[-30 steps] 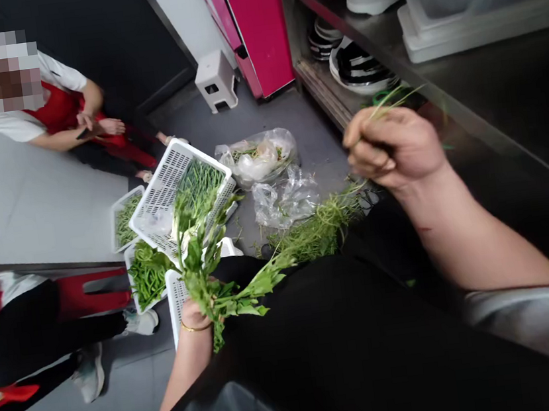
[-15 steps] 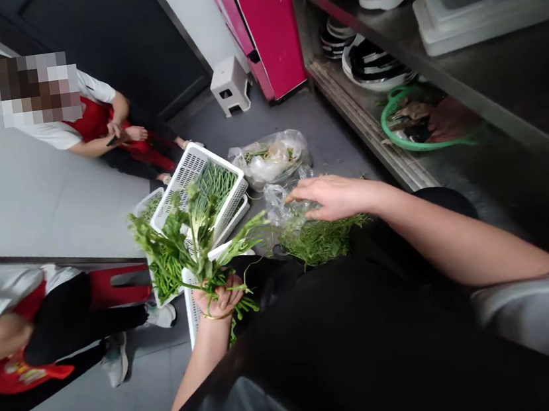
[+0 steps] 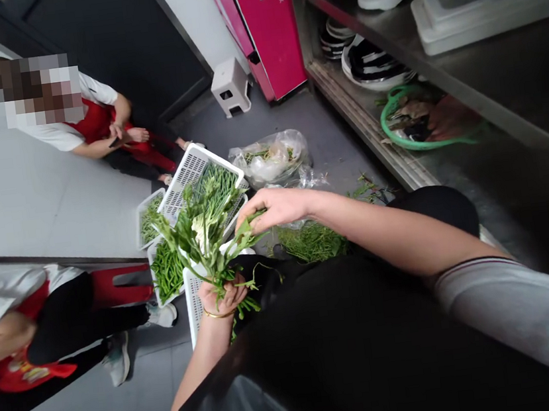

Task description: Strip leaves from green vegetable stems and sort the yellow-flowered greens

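My left hand (image 3: 223,296), with a gold bangle at the wrist, is wrapped round the stems of a bunch of leafy greens (image 3: 208,237). The leaves fan out above the fist and the cut stem ends poke out below it. At the right side of the bunch, my right hand (image 3: 275,207) has its fingers bent closed on a leaf. The fingertips are partly hidden. Beneath my right forearm lies a heap of thin green trimmings (image 3: 312,242). Below my left hand stands a white basket (image 3: 194,308), mostly covered by the hand and greens.
Ahead are a white basket of long green stalks (image 3: 216,180), a basket of green peppers (image 3: 168,265) and a clear plastic bag (image 3: 273,155). Two people in red aprons sit at the left. A metal shelf (image 3: 394,37) runs along the right; a white stool (image 3: 229,84) stands behind.
My right hand has moved left from above the trimmings heap to the bunch and closed on a leaf. My left hand keeps hold of the greens, almost unmoved.
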Tool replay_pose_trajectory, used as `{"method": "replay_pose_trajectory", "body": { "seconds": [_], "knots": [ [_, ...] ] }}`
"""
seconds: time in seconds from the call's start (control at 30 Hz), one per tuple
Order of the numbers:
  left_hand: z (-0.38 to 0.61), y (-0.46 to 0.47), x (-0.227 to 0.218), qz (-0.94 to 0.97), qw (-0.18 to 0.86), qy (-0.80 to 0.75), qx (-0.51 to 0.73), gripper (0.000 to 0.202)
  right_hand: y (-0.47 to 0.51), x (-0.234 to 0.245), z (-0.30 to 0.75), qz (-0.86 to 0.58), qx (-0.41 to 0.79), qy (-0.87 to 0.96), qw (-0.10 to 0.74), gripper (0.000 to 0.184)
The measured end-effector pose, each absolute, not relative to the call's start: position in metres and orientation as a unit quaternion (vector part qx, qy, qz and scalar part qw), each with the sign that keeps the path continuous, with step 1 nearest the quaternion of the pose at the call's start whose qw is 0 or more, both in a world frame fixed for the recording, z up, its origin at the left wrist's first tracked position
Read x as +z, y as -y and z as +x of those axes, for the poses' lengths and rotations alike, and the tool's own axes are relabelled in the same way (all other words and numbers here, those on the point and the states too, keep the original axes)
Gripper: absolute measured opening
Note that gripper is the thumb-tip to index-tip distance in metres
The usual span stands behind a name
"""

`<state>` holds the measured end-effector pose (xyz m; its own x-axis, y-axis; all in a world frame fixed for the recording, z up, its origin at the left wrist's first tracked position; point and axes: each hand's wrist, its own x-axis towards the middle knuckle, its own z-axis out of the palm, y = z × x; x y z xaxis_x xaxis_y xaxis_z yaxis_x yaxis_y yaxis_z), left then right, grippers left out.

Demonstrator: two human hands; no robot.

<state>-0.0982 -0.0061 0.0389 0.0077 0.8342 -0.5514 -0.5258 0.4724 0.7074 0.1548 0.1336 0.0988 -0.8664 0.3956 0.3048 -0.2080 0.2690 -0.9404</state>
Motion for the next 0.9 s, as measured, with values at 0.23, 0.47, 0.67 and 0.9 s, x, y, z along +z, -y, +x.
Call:
{"method": "replay_pose_trajectory", "body": {
  "seconds": [0.23,0.47,0.67,0.9],
  "knots": [
    [-0.088,-0.001,0.044,0.299,0.748,-0.429,0.408,0.037,-0.120,0.109,0.161,-0.234,0.370,0.858,0.270,0.015],
    [-0.088,-0.003,0.041,0.304,0.736,-0.430,0.426,0.031,-0.137,0.075,0.186,-0.431,0.278,0.773,0.373,0.018],
    [-0.100,-0.007,0.047,0.290,0.738,-0.326,0.515,0.023,-0.134,0.019,0.226,-0.425,0.441,0.778,0.142,0.014],
    [-0.097,-0.006,0.045,0.298,0.666,-0.435,0.527,0.058,-0.115,0.070,0.202,-0.342,0.359,0.782,0.379,0.019]
  ]
}}
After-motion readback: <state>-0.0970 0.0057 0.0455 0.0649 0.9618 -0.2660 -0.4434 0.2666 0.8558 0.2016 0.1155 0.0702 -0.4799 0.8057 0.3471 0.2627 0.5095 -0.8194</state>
